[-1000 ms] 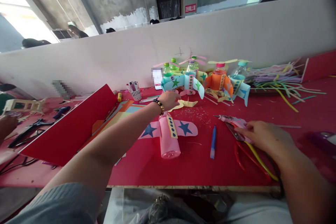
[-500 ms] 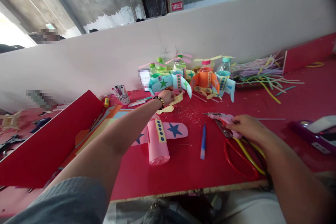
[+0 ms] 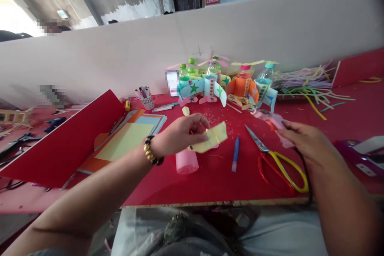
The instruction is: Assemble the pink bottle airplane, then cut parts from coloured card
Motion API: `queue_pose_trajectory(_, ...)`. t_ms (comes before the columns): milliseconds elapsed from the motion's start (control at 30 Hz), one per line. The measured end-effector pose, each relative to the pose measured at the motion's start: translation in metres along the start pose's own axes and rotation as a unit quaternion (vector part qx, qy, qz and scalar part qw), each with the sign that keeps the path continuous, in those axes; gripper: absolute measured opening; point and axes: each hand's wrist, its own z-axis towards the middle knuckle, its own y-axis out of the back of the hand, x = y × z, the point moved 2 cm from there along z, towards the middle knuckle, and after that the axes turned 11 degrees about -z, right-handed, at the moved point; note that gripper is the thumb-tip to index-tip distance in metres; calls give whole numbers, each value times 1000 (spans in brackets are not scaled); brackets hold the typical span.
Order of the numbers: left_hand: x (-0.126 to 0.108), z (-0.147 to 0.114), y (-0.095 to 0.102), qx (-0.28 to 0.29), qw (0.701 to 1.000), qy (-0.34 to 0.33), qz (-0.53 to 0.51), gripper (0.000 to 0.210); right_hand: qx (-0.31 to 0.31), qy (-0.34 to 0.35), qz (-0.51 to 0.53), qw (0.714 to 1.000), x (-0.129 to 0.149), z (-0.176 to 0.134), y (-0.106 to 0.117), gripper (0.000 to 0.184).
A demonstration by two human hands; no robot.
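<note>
Between the fingers of my left hand (image 3: 186, 133) is a yellow paper strip (image 3: 214, 136), held above a bottle wrapped in pink paper (image 3: 186, 163). The strip and hand cover most of that bottle, which lies on the red table. My right hand (image 3: 306, 138) grips a pink glue gun (image 3: 274, 124), its nozzle pointing left and a dark cord trailing down. Below the gun lie scissors (image 3: 270, 154) with one red and one yellow handle. A blue pen (image 3: 235, 154) rests between the bottle and the scissors.
Several decorated bottles (image 3: 243, 82) stand along the white partition (image 3: 120, 60). Pipe cleaners (image 3: 306, 84) are heaped at the back right. Coloured paper sheets (image 3: 126, 140) lie left, near a pen cup (image 3: 147, 102) and a red divider (image 3: 75, 140). A purple tool (image 3: 357, 156) sits far right.
My left hand has drawn back toward me from near the standing bottles, bringing the yellow strip over the pink bottle. My right hand has lifted the glue gun off the scissors.
</note>
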Motion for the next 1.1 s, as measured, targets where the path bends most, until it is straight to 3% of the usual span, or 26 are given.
queue_pose_trajectory(67, -11, -37, -16, 29, 999, 26, -28, 22, -4, -2, 44, 999, 4, -9, 1, 35)
queue_pose_trajectory(133, -18, -69, -26, 20, 997, 58, -49, 18, -12, -10, 65, 998, 10, -18, -1, 28)
queue_pose_trajectory(233, -15, -95, -38, 14, 990, 104, -92, 16, -6, -11, 91, 996, 19, -30, -9, 22)
queue_pose_trajectory(400, 30, -80, -71, 36, 987, 94, -125, 14, 65, 33, 135, 988, 30, -41, -23, 9)
queue_pose_trajectory(567, 63, -63, -102, -42, 997, 68, 17, 17, 131, 65, 156, 977, 37, -61, -36, 12)
queue_pose_trajectory(733, 67, -61, -115, -80, 990, 67, 92, 21, 203, 50, 155, 966, 33, -86, -58, 7)
queue_pose_trajectory(933, 69, -56, -123, -87, 978, 45, 183, 22, 273, -65, 177, 943, 17, -119, -90, 13)
queue_pose_trajectory(1100, 71, -63, -127, -80, 948, -10, 309, 23, 256, -111, 184, 942, 11, -124, -100, 24)
